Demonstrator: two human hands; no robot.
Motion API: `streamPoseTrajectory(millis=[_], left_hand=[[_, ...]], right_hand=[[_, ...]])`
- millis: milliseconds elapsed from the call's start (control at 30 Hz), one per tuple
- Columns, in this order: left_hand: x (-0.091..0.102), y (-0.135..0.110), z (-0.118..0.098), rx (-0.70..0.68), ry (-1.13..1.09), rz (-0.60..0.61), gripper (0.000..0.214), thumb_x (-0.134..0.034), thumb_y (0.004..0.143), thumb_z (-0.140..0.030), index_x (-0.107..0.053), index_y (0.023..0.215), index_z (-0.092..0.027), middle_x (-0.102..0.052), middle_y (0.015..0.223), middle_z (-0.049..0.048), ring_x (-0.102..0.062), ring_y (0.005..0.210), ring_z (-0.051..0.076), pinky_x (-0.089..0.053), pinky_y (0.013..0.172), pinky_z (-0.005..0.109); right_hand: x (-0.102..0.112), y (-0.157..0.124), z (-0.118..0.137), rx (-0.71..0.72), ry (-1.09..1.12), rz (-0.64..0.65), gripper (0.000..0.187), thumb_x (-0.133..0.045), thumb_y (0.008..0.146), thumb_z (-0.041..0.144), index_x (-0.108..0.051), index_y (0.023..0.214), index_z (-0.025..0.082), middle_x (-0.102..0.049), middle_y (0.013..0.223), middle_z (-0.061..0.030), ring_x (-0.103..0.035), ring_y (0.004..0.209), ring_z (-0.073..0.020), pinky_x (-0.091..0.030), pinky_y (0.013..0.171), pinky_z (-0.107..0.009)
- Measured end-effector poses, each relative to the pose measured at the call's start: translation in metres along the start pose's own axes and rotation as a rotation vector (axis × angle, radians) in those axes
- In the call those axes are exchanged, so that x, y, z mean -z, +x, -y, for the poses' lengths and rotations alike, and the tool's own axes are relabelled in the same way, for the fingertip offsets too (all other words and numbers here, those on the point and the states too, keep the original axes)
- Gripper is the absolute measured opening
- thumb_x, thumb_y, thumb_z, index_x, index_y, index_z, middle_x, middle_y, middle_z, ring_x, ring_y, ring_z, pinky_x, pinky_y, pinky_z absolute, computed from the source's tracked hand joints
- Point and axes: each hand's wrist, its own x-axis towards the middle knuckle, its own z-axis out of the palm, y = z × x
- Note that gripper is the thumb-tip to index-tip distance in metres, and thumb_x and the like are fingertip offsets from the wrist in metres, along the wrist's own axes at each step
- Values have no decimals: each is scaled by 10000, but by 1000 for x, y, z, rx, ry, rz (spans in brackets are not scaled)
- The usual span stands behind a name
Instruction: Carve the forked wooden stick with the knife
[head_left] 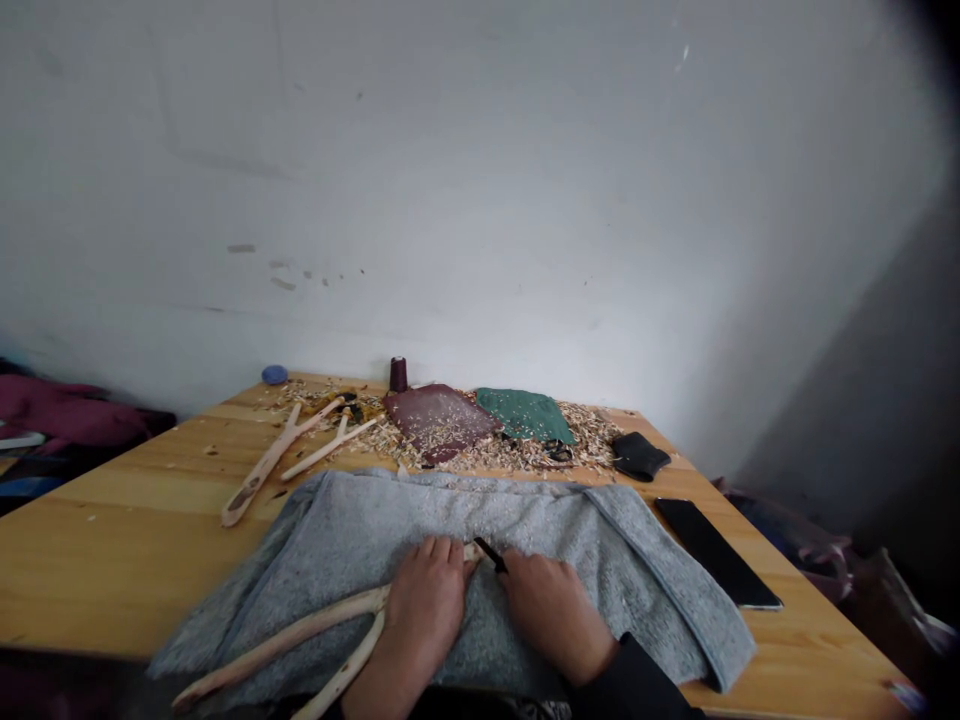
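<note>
The left hand [424, 612] is closed around a pale peeled forked stick [300, 628]. The stick's two arms run out toward 7 o'clock, and its other end pokes out of the fist at 1 o'clock. The right hand [553, 618] is also closed, gripping a small knife [489, 553]. Only a black part of the knife shows at 10 o'clock from that fist, right by the stick's end; the blade is hidden. A black sleeve [630, 682] covers the right wrist.

Both hands rest on a folded grey knit cloth [525, 530] spread over a wooden table [112, 540]. At 3 o'clock from the cloth lies a black phone [716, 552], with a black pouch [639, 456] at about 2 o'clock. At 12 o'clock, wood shavings [592, 435] are scattered around a dark red sheet of sandpaper [439, 420] and a green sheet [525, 415]. Beyond them stands a dark red thread spool [398, 375]. Two more pale sticks [262, 465] lie at 10 o'clock, with a small blue round object [274, 374] past them. Dark red clothing [60, 415] sits off the table's far left edge, and a white wall [450, 180] rises behind it all.
</note>
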Motion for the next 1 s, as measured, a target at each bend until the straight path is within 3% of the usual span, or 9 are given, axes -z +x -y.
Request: streamPoseTrajectory(millis=[533, 800, 1000], left_hand=[[1, 1, 0, -1, 15, -17, 255, -434, 958, -270, -671, 954, -175, -679, 939, 73, -610, 924, 261, -459, 787, 394], [-1, 2, 2, -58, 58, 19, 286, -386, 958, -201, -668, 997, -176, -678, 964, 73, -604, 938, 257, -459, 794, 393], [2, 0, 4, -82, 54, 48, 326, -351, 919, -101, -657, 1000, -173, -666, 961, 75, -590, 943, 249, -442, 781, 371]], right_hand=[[5, -2, 10, -11, -13, 31, 326, -352, 928, 110, -662, 999, 183, -713, 883, -101, -692, 848, -236, -475, 703, -315], [7, 3, 22, -29, -83, 32, 335, -375, 898, 47, -668, 1009, 167, -701, 943, -117, -674, 899, -239, -478, 737, -329], [13, 16, 35, 12, -131, 48, 351, -376, 876, 2, -685, 953, 150, -708, 895, -105, -690, 847, -244, -513, 671, -334]])
